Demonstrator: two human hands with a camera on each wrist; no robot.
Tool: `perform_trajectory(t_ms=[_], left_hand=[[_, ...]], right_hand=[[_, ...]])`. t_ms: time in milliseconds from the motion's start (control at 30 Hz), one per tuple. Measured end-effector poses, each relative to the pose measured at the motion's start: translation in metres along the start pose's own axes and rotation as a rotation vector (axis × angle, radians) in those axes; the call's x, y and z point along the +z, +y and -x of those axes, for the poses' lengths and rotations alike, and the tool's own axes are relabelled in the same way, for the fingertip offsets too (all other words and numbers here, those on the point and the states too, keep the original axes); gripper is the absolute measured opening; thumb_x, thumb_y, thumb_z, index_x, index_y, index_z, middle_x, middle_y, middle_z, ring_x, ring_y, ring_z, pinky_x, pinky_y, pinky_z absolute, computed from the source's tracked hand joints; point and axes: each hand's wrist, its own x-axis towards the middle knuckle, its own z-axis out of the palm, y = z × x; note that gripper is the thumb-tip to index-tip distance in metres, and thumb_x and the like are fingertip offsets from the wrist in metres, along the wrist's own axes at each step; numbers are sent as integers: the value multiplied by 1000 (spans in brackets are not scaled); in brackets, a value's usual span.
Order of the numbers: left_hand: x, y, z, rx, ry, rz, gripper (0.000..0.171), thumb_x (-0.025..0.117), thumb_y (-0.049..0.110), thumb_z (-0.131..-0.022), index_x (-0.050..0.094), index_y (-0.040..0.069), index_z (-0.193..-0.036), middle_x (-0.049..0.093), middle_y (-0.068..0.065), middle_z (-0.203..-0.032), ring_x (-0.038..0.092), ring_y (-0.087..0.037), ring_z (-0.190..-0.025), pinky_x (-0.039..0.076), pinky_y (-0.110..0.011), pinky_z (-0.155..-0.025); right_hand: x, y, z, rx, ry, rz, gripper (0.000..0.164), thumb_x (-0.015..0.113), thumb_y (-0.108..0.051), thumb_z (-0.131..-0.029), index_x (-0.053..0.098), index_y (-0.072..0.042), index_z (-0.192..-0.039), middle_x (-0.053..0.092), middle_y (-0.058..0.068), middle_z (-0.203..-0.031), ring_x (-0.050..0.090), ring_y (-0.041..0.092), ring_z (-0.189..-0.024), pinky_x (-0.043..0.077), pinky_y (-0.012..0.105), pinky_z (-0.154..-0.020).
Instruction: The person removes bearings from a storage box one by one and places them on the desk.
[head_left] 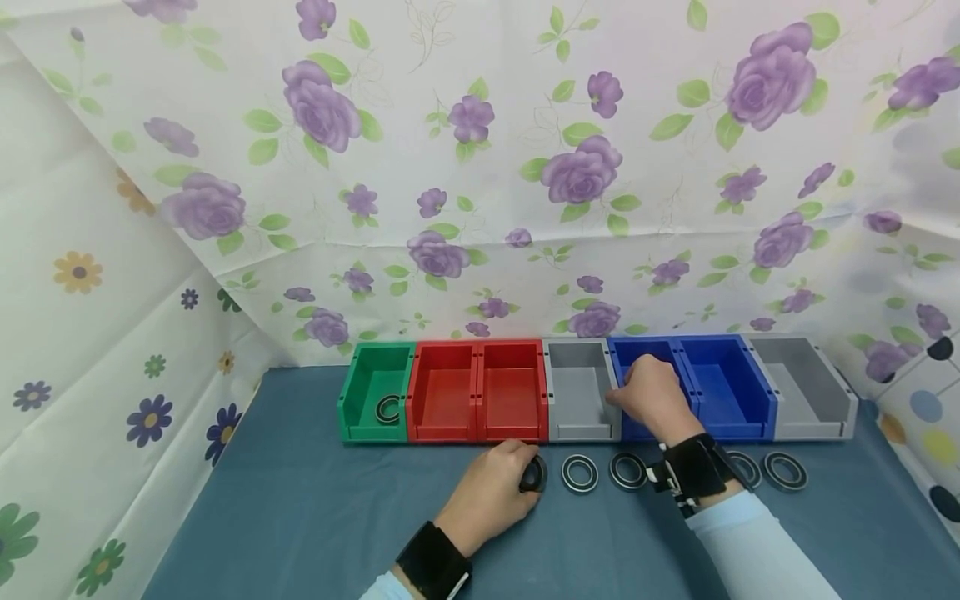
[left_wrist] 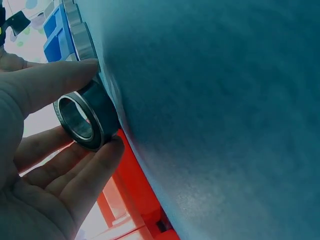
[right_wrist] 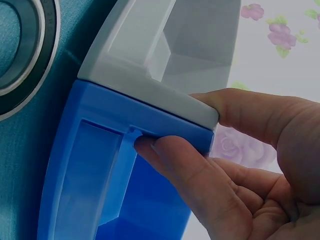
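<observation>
My left hand point(head_left: 491, 493) pinches a ball bearing point(left_wrist: 82, 117) between thumb and fingertips, at the front of the right-hand red bin point(head_left: 513, 392). The bearing, a dark ring with a metal inner rim, is tilted and close to the cloth. My right hand point(head_left: 656, 398) grips the adjoining walls of the middle grey bin point(head_left: 581, 387) and a blue bin point(right_wrist: 130, 115). One digit lies on the grey side and a fingertip on the blue side. No bearing shows between those fingers.
Several bearings lie in a row on the blue-grey cloth, including one point(head_left: 580, 473) right of my left hand and one point(head_left: 785, 471) at the far right. The green bin point(head_left: 367, 367) contains another bearing point(head_left: 387, 408). A second grey bin point(head_left: 802, 383) ends the row.
</observation>
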Motion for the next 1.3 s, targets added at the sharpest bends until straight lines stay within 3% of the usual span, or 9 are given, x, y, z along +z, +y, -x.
perform_trajectory(t_ms=[667, 1300], left_hand=[[-2, 2, -4, -21, -77, -67, 58, 79, 30, -73, 58, 13, -124, 57, 1, -112, 52, -9, -93, 47, -26, -81], [-2, 3, -4, -3, -78, -105, 48, 77, 32, -74, 63, 15, -117, 59, 3, -107, 52, -7, -90, 47, -25, -80]], right_hand=[[-1, 0, 0, 3, -2, 4, 44, 73, -26, -77, 39, -13, -52, 25, -4, -51, 39, 15, -44, 31, 27, -41], [-1, -1, -1, 16, -18, -5, 42, 73, -26, -77, 40, -13, -53, 26, -3, -52, 40, 16, -45, 31, 27, -41]])
